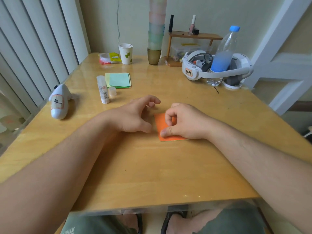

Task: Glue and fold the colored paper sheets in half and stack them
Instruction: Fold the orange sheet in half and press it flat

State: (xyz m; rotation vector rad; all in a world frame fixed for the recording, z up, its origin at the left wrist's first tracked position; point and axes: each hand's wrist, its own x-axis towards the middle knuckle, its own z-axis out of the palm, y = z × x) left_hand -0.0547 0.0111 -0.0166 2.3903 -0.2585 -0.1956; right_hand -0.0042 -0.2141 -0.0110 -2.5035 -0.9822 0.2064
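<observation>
Knees in green shorts and sandalled feet show under the near edge of the desk (152, 166), at 6 o'clock. Two bare forearms reach inward from the lower corners and meet at the centre.

Right hand (182, 122): fingers curled, thumb tip pressed flat onto the orange paper (160, 123), which lies on the desk just right of centre. Most of the sheet is hidden under this hand; whether it is already folded cannot be told for certain, though its small visible area suggests a folded half being pressed so the glue takes. The hand grips nothing; it bears down.

Left hand (135, 115): loosely spread, empty, its thumb resting on the desk just beside the sheet's left edge, probably placed to keep the paper from sliding under the pressing thumb.

At 11 o'clock from the hands lies the glue stick (102, 90), on its side and uncapped, with its cap (112, 91) standing just beside it, left within easy reach for the next sheet. Touching the glue stick's far end, the stack of green paper sheets (119, 80) rests flat; whether these are finished or waiting cannot be told.

Background, 12 to 2 o'clock: paper cup (125, 54), headset (216, 68), water bottle (222, 54).
</observation>
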